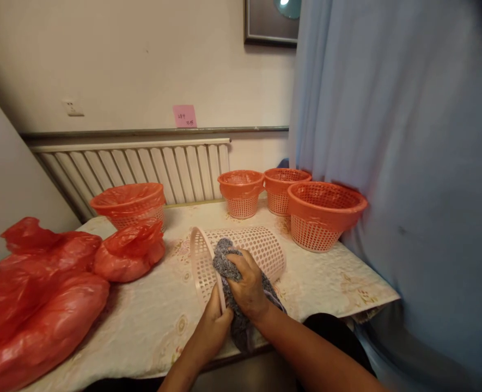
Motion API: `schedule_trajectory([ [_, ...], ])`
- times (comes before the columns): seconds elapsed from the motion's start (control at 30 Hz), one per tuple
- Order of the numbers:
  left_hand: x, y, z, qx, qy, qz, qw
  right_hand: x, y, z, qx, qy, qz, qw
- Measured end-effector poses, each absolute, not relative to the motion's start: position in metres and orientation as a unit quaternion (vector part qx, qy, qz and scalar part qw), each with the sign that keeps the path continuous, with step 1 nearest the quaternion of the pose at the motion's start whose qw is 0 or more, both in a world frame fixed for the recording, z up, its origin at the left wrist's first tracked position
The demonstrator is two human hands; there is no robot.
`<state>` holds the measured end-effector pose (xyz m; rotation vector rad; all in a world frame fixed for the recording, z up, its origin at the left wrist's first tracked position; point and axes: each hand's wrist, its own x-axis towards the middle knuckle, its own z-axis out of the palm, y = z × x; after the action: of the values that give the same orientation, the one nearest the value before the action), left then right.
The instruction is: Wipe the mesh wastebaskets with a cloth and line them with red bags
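Observation:
A pale pink perforated wastebasket (271,250) lies on its side at the front of the table, its mouth facing left. My left hand (214,324) grips the rim at the near side, thumb on the outside. My right hand (249,283) is closed around a grey cloth (224,261) and presses it against the outside of the basket just behind the rim. The loose end of the cloth hangs down past the table's front edge. Part of the basket's near wall is hidden behind my right hand and the cloth.
Red-lined baskets stand at the back: one at left (128,212), one in the middle (241,207), and two at right (287,204), (316,234). Full red plastic bags (56,305) fill the left side of the patterned tablecloth (142,321). A blue curtain (420,163) borders the right.

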<state>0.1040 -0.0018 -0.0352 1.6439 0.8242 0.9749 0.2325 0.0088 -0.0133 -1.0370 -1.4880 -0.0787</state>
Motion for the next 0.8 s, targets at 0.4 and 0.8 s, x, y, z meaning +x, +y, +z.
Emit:
schedule_trajectory([
  [0.4,0.097,-0.003,-0.034,0.684,0.355,0.370,0.518,0.331,0.060,-0.036,-0.585,-0.558,-0.104,0.580],
  [0.8,0.091,0.009,-0.047,0.689,0.334,0.382,0.517,0.351,0.057,-0.065,-0.626,-0.425,-0.149,0.636],
])
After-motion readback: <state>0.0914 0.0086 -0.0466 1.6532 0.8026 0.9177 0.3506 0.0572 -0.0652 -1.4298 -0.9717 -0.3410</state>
